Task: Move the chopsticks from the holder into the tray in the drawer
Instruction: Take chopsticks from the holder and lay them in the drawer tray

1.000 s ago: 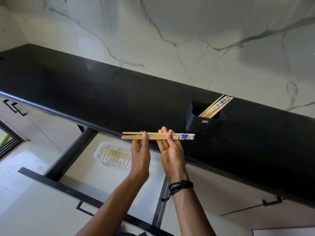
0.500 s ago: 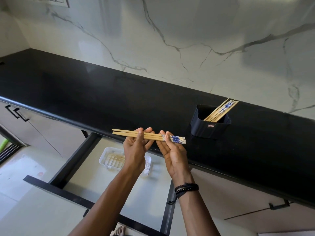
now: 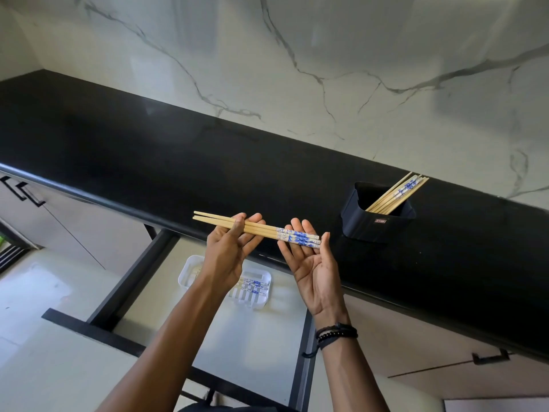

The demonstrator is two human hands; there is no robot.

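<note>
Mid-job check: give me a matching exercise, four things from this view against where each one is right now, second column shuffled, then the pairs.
Things:
1. held chopsticks
2. holder
3. tray
4. right hand

Places or states:
A. inside the open drawer, a few chopsticks already in it
B. pinched in the left hand
C. palm up, open under the patterned ends
D. on the black countertop, more chopsticks leaning out

Pairs: 1-B, 2-D, 3-A, 4-C

Soft daylight, perhaps from the left; faint sheen on the black tabletop [image 3: 208,150]; wide-angle bending at edges; sharp focus.
</note>
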